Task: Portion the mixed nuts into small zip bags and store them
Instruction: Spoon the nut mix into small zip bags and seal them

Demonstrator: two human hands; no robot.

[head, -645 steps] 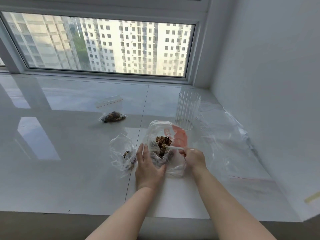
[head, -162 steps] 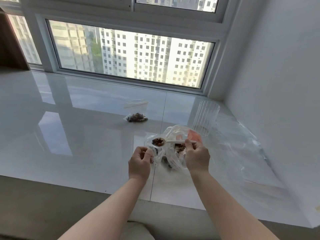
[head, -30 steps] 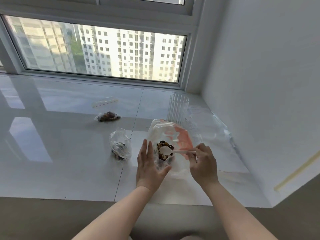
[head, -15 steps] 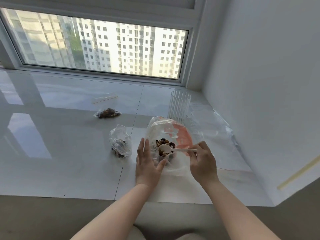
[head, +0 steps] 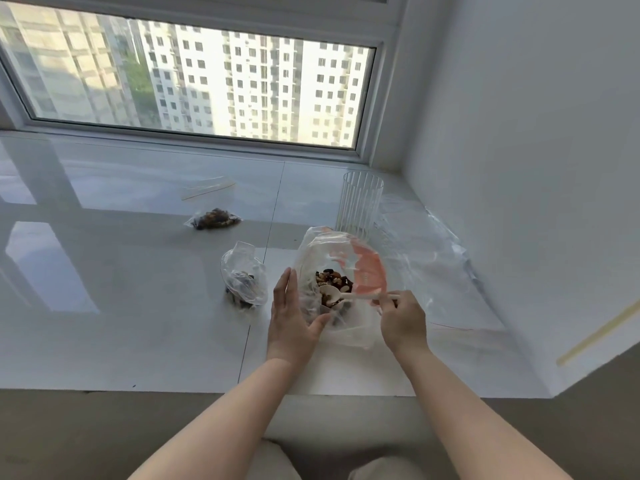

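Far sealed portion [head: 213, 219]: I see one small zip bag of nuts lying flat on the sill, unmoved from a second ago; a flat bag [head: 209, 189] lies just behind it.
Open small bag [head: 245, 276]: it stands left of the big bag, partly filled, with no hand on it now; five seconds back my left hand held it up for a spoonful.
Left hand [head: 293, 313]: fingers straight and together, thumb spread, steadying the big bag's left side.
Big nut bag [head: 337, 285]: mouth open, mixed nuts [head: 333, 280] visible inside.
Spoon [head: 347, 294]: the bowl is back down on the nuts, so I judge another scoop is starting.
Right hand [head: 403, 320]: fingers pinched on the spoon handle.
Ribbed glass [head: 360, 201]: upright behind the bag.
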